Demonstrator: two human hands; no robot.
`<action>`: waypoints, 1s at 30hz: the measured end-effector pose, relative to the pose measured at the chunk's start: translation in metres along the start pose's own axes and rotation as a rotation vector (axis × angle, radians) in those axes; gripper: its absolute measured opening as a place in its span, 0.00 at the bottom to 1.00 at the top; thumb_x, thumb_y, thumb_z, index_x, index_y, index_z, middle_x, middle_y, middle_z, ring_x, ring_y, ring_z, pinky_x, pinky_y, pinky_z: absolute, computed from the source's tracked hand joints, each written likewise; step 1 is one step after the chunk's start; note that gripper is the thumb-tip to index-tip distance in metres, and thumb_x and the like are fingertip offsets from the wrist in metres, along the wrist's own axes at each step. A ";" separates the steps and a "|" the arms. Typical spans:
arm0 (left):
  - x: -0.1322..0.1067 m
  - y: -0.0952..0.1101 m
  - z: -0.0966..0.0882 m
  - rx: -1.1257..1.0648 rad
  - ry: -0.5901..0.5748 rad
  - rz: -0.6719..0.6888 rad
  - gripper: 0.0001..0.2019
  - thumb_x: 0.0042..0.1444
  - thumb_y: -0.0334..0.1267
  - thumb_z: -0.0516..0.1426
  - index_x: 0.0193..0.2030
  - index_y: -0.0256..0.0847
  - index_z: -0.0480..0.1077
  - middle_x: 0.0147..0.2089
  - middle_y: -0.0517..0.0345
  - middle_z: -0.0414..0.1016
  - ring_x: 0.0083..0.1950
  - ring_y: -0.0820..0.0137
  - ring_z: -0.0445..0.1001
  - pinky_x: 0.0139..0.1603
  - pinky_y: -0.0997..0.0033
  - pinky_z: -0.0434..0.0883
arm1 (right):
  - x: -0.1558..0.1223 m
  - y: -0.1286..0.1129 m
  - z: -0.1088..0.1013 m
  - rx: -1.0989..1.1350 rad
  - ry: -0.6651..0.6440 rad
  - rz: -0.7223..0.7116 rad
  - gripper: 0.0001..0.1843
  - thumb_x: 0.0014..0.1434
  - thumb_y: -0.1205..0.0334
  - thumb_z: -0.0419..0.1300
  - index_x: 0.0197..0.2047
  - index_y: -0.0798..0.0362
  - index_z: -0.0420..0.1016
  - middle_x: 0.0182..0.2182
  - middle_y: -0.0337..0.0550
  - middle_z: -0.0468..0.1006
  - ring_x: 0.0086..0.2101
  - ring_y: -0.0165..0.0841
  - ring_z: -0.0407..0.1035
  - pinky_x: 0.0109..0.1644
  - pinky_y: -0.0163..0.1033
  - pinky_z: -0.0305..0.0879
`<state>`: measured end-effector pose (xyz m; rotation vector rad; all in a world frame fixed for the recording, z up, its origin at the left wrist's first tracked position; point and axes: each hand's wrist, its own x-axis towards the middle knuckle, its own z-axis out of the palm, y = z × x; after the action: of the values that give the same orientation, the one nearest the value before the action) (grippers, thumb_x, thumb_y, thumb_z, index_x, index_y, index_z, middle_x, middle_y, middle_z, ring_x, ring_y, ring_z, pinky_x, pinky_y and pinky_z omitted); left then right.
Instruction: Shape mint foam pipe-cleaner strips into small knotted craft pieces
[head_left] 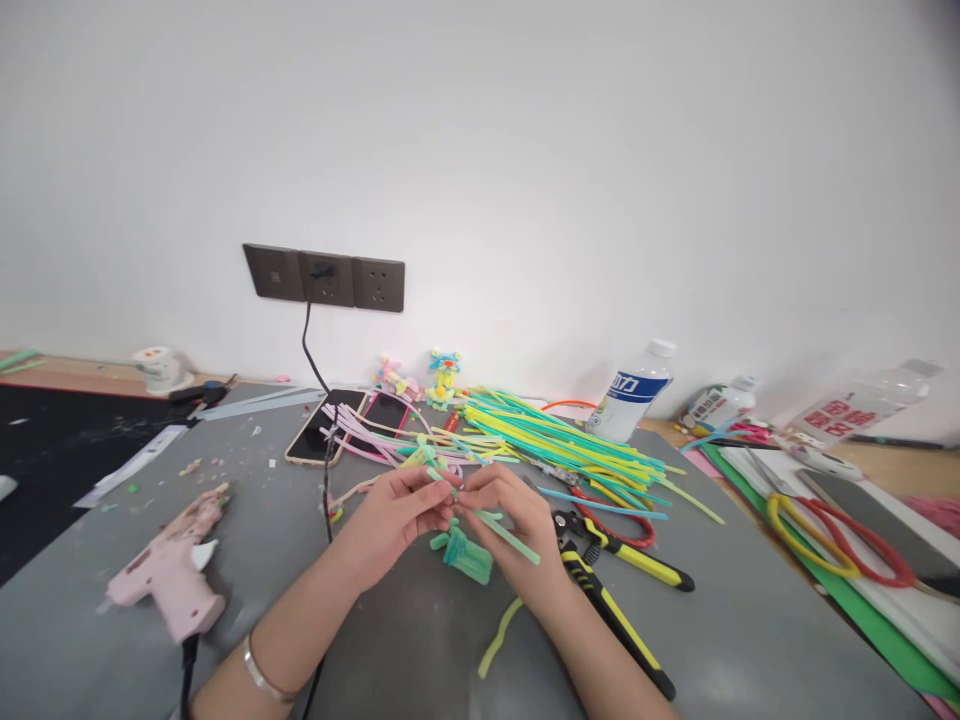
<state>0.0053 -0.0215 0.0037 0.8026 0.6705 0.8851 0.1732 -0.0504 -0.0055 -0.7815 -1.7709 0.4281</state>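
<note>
My left hand (401, 515) and my right hand (514, 505) meet in the middle over the grey table, fingertips pinched close together. Between them is a pale green pipe cleaner (517, 543), whose free end sticks out under my right hand. Just below the fingers is a bundled green pipe-cleaner shape (466, 556); whether it hangs from the held piece or rests on the table, I cannot tell. A yellow-green pipe cleaner (499, 638) lies near my right wrist. Beside my right hand are yellow-and-black pliers (622, 625) with spread handles.
Loose yellow and teal pipe cleaners (570, 450) are heaped behind my hands, with pink ones (360, 435) to their left. A pink glue gun (169, 580) lies at left, its cord trailing. Phones (319, 430), a bottle (628, 390) and scissors (814, 538) surround the work.
</note>
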 end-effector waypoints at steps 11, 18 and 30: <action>0.001 0.001 -0.004 0.425 -0.059 0.158 0.17 0.53 0.50 0.64 0.28 0.34 0.77 0.25 0.57 0.75 0.26 0.75 0.68 0.27 0.76 0.64 | 0.000 0.005 -0.008 -0.014 -0.008 0.005 0.06 0.61 0.71 0.62 0.36 0.49 0.73 0.31 0.42 0.75 0.32 0.35 0.71 0.36 0.39 0.66; -0.001 0.000 -0.005 0.407 -0.019 0.139 0.17 0.51 0.49 0.66 0.36 0.34 0.80 0.25 0.56 0.75 0.26 0.75 0.67 0.25 0.77 0.60 | 0.006 0.001 -0.012 0.020 -0.039 0.035 0.06 0.61 0.68 0.62 0.33 0.49 0.73 0.30 0.43 0.76 0.32 0.35 0.71 0.36 0.40 0.66; -0.005 0.010 -0.010 0.547 -0.191 0.105 0.14 0.55 0.46 0.64 0.29 0.36 0.79 0.26 0.53 0.76 0.28 0.72 0.68 0.30 0.73 0.63 | 0.009 0.000 -0.020 0.236 -0.131 0.155 0.07 0.59 0.59 0.66 0.30 0.51 0.77 0.29 0.44 0.76 0.32 0.36 0.70 0.36 0.41 0.67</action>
<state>-0.0089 -0.0193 0.0075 1.4042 0.7145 0.7113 0.1901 -0.0457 0.0076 -0.7374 -1.7460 0.7928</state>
